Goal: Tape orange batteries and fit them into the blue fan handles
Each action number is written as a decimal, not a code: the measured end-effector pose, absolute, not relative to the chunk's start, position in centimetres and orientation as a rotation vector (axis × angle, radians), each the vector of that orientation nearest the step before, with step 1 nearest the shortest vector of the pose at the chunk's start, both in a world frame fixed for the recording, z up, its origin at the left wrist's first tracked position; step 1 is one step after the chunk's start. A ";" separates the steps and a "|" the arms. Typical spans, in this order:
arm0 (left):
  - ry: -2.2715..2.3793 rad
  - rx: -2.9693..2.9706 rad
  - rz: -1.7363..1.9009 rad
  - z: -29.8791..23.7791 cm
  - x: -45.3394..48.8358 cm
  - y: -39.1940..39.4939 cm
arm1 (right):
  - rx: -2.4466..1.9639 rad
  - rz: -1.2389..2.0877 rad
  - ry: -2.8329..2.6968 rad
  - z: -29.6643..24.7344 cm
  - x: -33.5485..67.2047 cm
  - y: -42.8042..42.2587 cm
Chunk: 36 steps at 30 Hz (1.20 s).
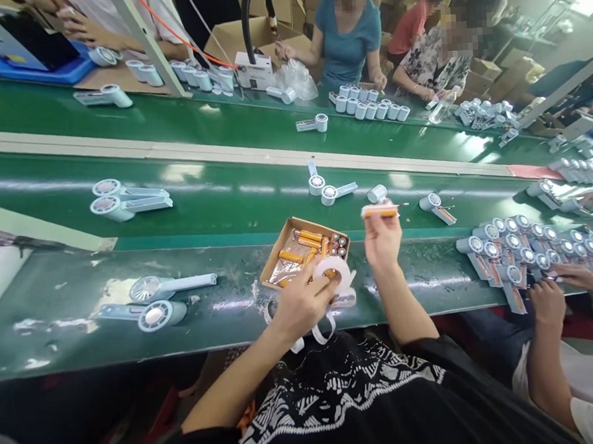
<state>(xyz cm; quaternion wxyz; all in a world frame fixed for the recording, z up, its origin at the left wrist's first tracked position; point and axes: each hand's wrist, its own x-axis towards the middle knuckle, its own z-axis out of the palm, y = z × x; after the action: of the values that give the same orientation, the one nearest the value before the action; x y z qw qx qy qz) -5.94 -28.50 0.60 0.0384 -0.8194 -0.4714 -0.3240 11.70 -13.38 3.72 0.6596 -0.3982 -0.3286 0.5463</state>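
Your left hand (301, 306) has its grip curled onto a white, ring-shaped roll of tape (345, 267), the fingers pinching its near side; loose, curled white strips (327, 333) hang below, at the counter's front edge. Your right hand (383, 242) is raised, its grip pinched on an orange cylindrical battery (383, 213) with white material along it and a thin lead at one end. The battery is above the green counter (239, 268), well apart from the roll. Between your arms, just beyond your left hand, sits a shallow brown cardboard box (271, 263) of more orange batteries (291, 256). Two pale-blue fan bodies with round heads (157, 316) lie to your left; at right, a co-worker's hands (549, 298) work beside a dense cluster of similar bodies (513, 242).
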 end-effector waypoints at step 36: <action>-1.726 -3.120 0.058 -1.8 -4.0 4.9 | -1.288 1.080 -1.657 -3.4 19.3 -2.1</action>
<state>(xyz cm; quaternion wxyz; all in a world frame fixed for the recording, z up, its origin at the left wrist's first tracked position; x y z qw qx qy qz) -3.98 4.88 -1.76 -0.2104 -0.8553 -0.4731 0.0160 19.26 -2.10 -3.42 0.3807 -0.5045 -0.6493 0.4230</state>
